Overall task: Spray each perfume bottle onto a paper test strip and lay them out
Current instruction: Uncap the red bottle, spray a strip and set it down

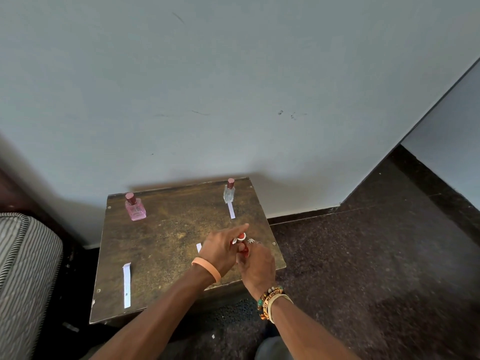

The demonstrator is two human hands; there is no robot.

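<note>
Both my hands meet over the right middle of the small brown table [161,229]. My right hand [258,265] grips the lower body of a small red perfume bottle [244,252]. Around the bottle's red top [241,236] my left hand [220,249] curls, its forefinger stretched forward. Just left of my left hand, the end of a white paper strip [199,247] shows from behind it. A pink bottle [135,207] stands at the back left. At the back right stands a clear bottle [229,192] with a strip [231,210] lying in front of it. Another strip [127,284] lies at the front left.
The table stands against a pale wall [233,87]. A striped cushion [23,276] is close on the left. Dark speckled floor [376,268] spreads to the right and in front of the table.
</note>
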